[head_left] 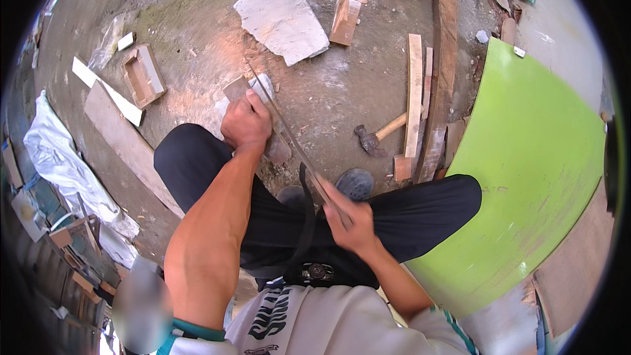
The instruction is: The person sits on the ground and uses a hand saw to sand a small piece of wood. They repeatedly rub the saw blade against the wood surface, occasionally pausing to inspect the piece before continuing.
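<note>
"Lime green fills the right of the frame: what is that?"

"A broad, curved-looking panel (pixel 526 177), lying beside a seated worker in dark trousers (pixel 427 213)."

"And the hands?"

"The left hand (pixel 248 119), just left of centre, is clenched over a small wooden block (pixel 235 88), its thumb uppermost. The right hand (pixel 350 222), below centre, grasps the lower end of a long, thin blade (pixel 296 142)."

"Where does the blade run?"

"Diagonally toward the upper left, passing close to the right side of the left fist. It is seen nearly edge-on, so whether it touches the block cannot be told."

"What lies around the block?"

"A pale stone (pixel 264 84) just to its right, with reddish dust (pixel 227 49) on the ground above. A large flat slab (pixel 282 23) sits at upper centre, near a chunky wood offcut (pixel 345 21)."

"Other tools?"

"A hammer (pixel 371 141) right of centre, its handle reaching toward a light wooden strip (pixel 413 92). A darker plank (pixel 442 79) runs alongside. At upper left, a shallow wooden box (pixel 143 75) rests on the ground; a crumpled white sheet (pixel 69 158) spreads along the left edge."
</note>
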Tool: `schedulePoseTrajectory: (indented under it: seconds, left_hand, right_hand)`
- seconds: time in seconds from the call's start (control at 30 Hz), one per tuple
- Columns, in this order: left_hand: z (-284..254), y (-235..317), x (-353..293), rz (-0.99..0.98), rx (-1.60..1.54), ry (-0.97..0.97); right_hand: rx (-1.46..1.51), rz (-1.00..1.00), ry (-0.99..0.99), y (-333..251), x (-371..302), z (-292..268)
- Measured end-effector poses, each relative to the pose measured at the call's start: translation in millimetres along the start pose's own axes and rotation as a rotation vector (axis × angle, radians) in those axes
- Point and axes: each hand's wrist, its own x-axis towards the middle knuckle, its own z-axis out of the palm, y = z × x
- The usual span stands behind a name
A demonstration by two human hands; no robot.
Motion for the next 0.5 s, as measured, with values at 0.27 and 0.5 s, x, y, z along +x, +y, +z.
schedulePoseTrajectory:
  seconds: [0.27, 0.5]
  left_hand:
    - [4.7, -6.2, -1.9, -0.043, 0.045, 0.011]
    - [6.6, 5.4, -3.5, -0.072, 0.053, -0.05]
  right_hand:
    - [-0.012, -0.058, 0.021, 15.4, -2.3, -8.7]
    - [0.033, -0.068, -0.015, 43.2, 72.8, 17.6]
